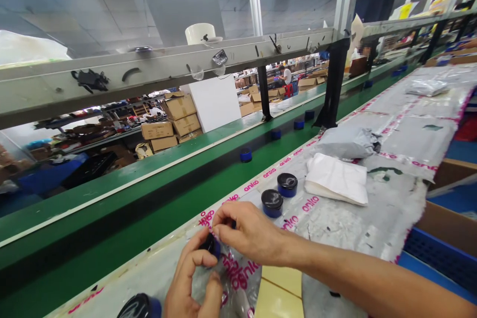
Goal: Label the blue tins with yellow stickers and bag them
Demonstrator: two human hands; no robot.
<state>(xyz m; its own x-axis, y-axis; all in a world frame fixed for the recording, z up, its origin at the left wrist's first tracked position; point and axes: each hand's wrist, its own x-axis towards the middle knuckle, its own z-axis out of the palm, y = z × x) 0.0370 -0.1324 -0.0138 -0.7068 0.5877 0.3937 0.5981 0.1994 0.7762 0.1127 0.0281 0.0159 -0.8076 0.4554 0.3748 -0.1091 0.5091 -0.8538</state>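
Near the lower middle of the frame, we see a dark jar [211,245] on the plastic-covered table [354,231]. Our left hand [194,278] curls its fingers beside it, thumb standing apart; we can't tell how firmly it grips. Our right hand [242,231] brings thumb and forefinger together by the rim, but we can't tell what they pinch.

We judge the jar light, stiff and slick on its glossy black top, so its blue side suits our hold best.

Above the right hand sit 2 more jars [272,203], tops on, contents hidden. Another jar [139,306] shows at the bottom edge. At right, we can't make out what the blue crate [439,246] holds; the stacked cardboard boxes [181,108], left of centre, hide theirs.
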